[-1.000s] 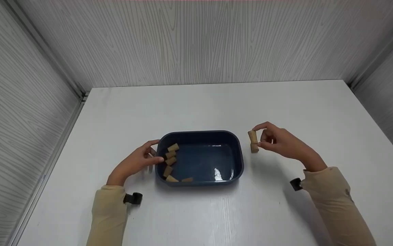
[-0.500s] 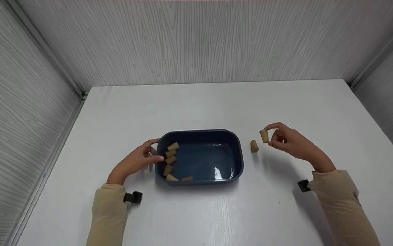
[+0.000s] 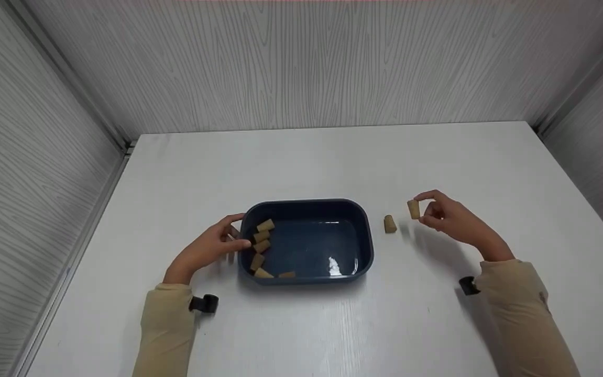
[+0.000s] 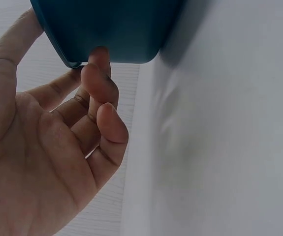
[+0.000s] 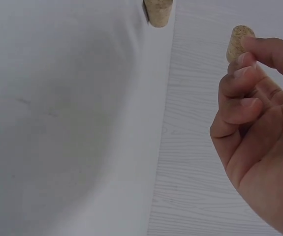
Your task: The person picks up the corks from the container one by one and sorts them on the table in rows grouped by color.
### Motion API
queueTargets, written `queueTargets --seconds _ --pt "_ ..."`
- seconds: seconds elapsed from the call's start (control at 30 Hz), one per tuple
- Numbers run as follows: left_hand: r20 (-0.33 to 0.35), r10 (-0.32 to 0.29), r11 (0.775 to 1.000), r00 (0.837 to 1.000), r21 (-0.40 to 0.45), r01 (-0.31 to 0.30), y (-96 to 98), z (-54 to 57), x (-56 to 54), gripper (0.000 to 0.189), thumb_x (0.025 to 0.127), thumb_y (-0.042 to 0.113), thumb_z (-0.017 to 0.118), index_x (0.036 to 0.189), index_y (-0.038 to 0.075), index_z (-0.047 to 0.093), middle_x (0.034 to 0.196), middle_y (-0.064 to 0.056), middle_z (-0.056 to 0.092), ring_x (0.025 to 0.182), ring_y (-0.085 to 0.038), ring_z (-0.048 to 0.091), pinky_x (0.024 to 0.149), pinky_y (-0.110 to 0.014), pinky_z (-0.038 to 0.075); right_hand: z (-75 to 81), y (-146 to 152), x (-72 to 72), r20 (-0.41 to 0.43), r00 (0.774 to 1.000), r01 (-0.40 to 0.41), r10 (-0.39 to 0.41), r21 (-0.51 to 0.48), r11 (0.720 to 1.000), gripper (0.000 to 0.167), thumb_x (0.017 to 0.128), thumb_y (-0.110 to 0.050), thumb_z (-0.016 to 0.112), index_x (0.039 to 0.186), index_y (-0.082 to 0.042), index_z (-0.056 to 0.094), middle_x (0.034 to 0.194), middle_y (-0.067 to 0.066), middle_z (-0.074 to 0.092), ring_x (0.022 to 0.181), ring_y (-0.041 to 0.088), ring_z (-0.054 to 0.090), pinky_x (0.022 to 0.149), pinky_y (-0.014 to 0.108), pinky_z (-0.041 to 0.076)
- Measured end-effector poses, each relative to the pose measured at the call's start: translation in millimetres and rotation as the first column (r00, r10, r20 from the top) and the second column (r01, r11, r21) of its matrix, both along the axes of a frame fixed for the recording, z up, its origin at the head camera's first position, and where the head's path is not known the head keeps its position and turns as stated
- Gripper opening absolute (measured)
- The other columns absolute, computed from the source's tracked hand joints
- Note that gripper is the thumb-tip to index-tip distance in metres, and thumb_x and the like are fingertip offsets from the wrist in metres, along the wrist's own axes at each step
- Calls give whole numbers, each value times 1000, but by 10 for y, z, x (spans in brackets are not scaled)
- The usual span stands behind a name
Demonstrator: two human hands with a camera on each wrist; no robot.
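Note:
A dark blue rectangular tray [image 3: 306, 281] sits in the middle of the table. My left hand [image 3: 211, 245] grips its left side, thumb over the rim and the other fingers along the outer wall. Several tapered corks [image 3: 262, 246] lie inside along the tray's left and front walls. To the right of the tray, my right hand [image 3: 450, 217] pinches a cork [image 3: 413, 209] between thumb and index finger, raised above the table. Another cork [image 3: 390, 224] stands on the table between that hand and the tray; the right wrist view shows this standing cork [image 5: 158, 12] at its top edge.
The white table [image 3: 301, 335] extends around the tray on all sides. A pale wood-grain panel [image 3: 301, 63] rises behind its far edge, with further panels at the left and right. A small black device [image 3: 204, 303] is worn at the left wrist, and another [image 3: 469, 285] at the right.
My right hand has drawn the pinched cork to the right, away from above the standing cork, which stays in place. My left hand and the tray have not moved.

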State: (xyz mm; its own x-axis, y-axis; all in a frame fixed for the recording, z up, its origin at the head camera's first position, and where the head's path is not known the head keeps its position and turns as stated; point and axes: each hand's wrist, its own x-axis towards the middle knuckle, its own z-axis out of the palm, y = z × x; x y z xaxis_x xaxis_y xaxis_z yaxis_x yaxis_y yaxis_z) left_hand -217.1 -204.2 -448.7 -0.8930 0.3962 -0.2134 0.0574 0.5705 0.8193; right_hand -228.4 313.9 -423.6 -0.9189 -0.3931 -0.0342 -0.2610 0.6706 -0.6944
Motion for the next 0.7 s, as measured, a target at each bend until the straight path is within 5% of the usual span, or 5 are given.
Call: queueTargets --seconds 0.7 --pt "-2 5 1000 1000 2 -5 -10 7 22 70 90 39 67 149 19 35 108 -12 57 83 -20 52 70 -34 43 -98 35 -32 94 994 49 -49 2 999 39 97 -15 57 133 -7 44 81 2 52 66 8 45 61 25 39"
